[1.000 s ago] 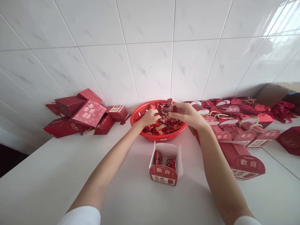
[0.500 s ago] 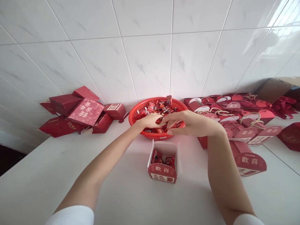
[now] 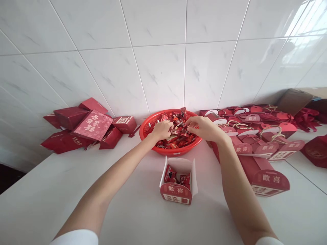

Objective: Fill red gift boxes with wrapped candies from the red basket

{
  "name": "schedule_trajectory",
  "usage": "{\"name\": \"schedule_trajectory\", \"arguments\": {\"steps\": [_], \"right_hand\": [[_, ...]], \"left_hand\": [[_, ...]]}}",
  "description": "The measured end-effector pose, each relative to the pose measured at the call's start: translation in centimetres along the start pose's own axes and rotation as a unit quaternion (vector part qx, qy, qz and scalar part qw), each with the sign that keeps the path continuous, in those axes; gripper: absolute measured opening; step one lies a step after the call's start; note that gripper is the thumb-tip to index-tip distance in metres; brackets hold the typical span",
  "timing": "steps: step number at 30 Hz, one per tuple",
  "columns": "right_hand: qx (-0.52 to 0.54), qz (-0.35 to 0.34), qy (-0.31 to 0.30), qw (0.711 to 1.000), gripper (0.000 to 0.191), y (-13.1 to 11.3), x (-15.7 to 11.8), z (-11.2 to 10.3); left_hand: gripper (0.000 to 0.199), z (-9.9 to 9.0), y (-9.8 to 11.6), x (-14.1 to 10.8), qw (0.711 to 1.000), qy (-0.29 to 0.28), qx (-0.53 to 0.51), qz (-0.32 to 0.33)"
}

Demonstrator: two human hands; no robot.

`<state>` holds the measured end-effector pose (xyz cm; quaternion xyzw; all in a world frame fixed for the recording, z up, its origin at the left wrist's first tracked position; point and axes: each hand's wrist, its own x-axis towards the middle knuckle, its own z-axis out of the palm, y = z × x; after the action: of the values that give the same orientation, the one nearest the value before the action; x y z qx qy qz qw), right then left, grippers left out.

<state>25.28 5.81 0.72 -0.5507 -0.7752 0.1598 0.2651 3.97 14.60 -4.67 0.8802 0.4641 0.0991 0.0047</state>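
A red perforated plastic basket (image 3: 176,152) full of red-wrapped candies (image 3: 178,136) stands against the wall. Over its left part, my left hand (image 3: 162,130) is closed, fingers curled down into the candies; what they hold, if anything, is hidden. On the right side of the basket, my right hand (image 3: 203,128) has bent fingers and a gap between thumb and forefinger, just at the candies. No candy shows clearly in it. In front of the basket sits an open red gift box (image 3: 176,194) with white inner walls. Several red packets (image 3: 170,174) lie inside it.
Red boxes (image 3: 93,125) are piled at the left by the tiled wall. Many red handled boxes (image 3: 267,148) with rope loops crowd the right side. One red box (image 3: 270,180) is nearest my right forearm. A brown carton (image 3: 293,101) stands far right.
My hands have moved apart within the basket; the right one has shifted right, uncovering candies in the middle. My left fingers have curled in. The open box stays in place.
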Motion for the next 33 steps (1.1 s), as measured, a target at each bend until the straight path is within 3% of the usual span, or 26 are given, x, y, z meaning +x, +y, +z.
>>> {"name": "schedule_trajectory", "arguments": {"steps": [5, 7, 9, 11, 13, 18, 21, 23, 28, 31, 33], "right_hand": [[-0.032, 0.053, -0.019, 0.998, 0.030, 0.8, 1.0, 1.1], [-0.051, 0.069, -0.010, 0.996, 0.030, 0.9, 1.3, 1.3], [-0.058, 0.072, 0.009, 0.996, 0.028, 1.0, 1.3, 1.3], [-0.044, 0.063, 0.024, 0.997, 0.024, 0.9, 1.2, 1.1], [-0.014, 0.050, 0.030, 0.998, 0.019, 0.8, 1.0, 0.8], [0.044, 0.034, 0.064, 0.996, 0.011, 0.3, 0.3, -0.2], [0.088, 0.010, 0.100, 0.991, 0.013, -0.2, -0.5, -1.1], [0.115, -0.015, 0.125, 0.985, 0.014, -0.6, -1.2, -1.9], [0.157, -0.059, 0.149, 0.974, 0.016, -1.6, -2.9, -3.2], [0.157, -0.064, 0.146, 0.975, 0.018, -2.0, -3.6, -3.5], [0.155, -0.072, 0.140, 0.975, 0.017, -2.4, -3.9, -3.5]], "left_hand": [[0.018, -0.4, 1.7, 0.6, 0.976, -0.011, -0.160, 0.148], [0.019, -0.3, 3.3, 1.2, 0.964, -0.023, -0.171, 0.201], [0.016, 0.0, 4.8, 2.0, 0.962, -0.069, -0.131, 0.229], [0.012, 0.4, 5.8, 2.6, 0.962, -0.125, -0.085, 0.228], [0.006, 0.8, 6.3, 3.1, 0.966, -0.142, -0.064, 0.208], [0.028, 0.2, 5.9, 2.5, 0.981, -0.069, -0.069, 0.168], [0.030, -1.9, 5.6, 0.5, 0.975, 0.026, -0.187, 0.117], [0.029, -3.6, 5.6, -1.6, 0.947, 0.068, -0.297, 0.100], [0.025, -6.7, 6.2, -8.1, 0.921, 0.003, -0.366, 0.131], [0.028, -7.2, 6.5, -10.9, 0.917, -0.042, -0.364, 0.154], [0.025, -7.2, 6.4, -12.0, 0.918, -0.033, -0.366, 0.152]]}}
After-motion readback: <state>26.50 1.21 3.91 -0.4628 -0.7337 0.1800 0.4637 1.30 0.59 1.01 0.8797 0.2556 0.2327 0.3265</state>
